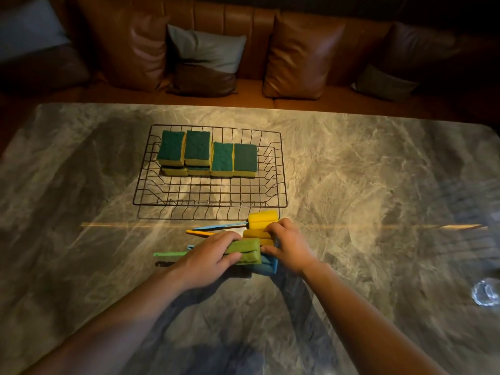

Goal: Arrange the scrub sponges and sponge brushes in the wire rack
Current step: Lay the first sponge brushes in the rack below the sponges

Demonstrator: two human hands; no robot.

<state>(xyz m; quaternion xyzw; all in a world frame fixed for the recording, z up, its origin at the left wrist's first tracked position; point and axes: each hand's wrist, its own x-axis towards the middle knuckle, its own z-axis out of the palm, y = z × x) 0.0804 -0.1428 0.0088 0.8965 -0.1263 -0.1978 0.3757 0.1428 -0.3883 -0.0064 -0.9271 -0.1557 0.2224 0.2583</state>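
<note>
The sponge brushes lie in a loose cluster on the marble surface, just in front of the wire rack, with their thin handles pointing left and their foam heads bunched at the right. The left hand is curled over the green brush head from the handle side; the right hand presses its fingertips against the head ends. Holding them from both sides looks meant to square the brushes into one bundle for a single lift. The scrub sponges already fill the far half of the rack, green side up, two stacks at the left. That leaves the near half open, long enough for the brushes to lie crosswise. The rack's near rim must be cleared. A glass object sits well apart at the right edge.
</note>
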